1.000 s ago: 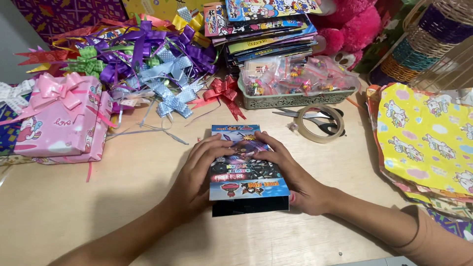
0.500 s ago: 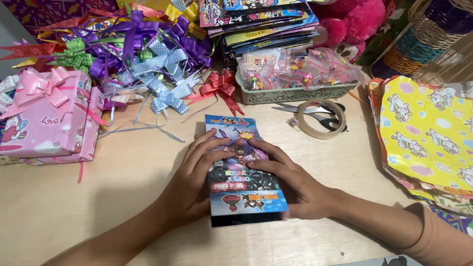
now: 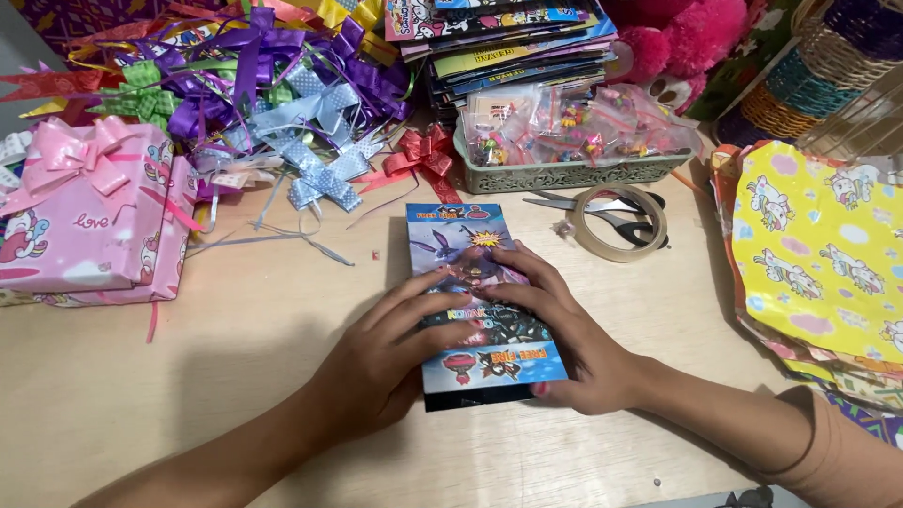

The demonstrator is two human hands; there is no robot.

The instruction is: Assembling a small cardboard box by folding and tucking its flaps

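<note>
At the far left of the table point(image 3: 141, 414) I see a pink gift point(image 3: 89, 221), wrapped and bowed, lying well apart from the hands. Behind it is a heap of ribbons point(image 3: 254, 89) (purple, blue, green), with a red bow point(image 3: 423, 155) at its near edge.

In the middle lies the box point(image 3: 480, 306), flat on the wood, its printed face up. My left hand point(image 3: 386, 362) rests flat on its left half, fingers spread and reaching across the top; it grips nothing, only presses. My right hand point(image 3: 564, 339) lies likewise on the right half, fingers extended, palm wrapping the right edge. Compared with a second ago, the box sits a little nearer the ribbons and more squarely lengthwise, and both hands have closed in over its centre, so I judge it is being steadied and lined up.

Right of it I see a tape roll point(image 3: 621, 226) over scissors point(image 3: 583, 207), a tray point(image 3: 574, 174) of small packets beneath stacked books point(image 3: 508, 42), then yellow paper point(image 3: 828, 254) at the edge.
</note>
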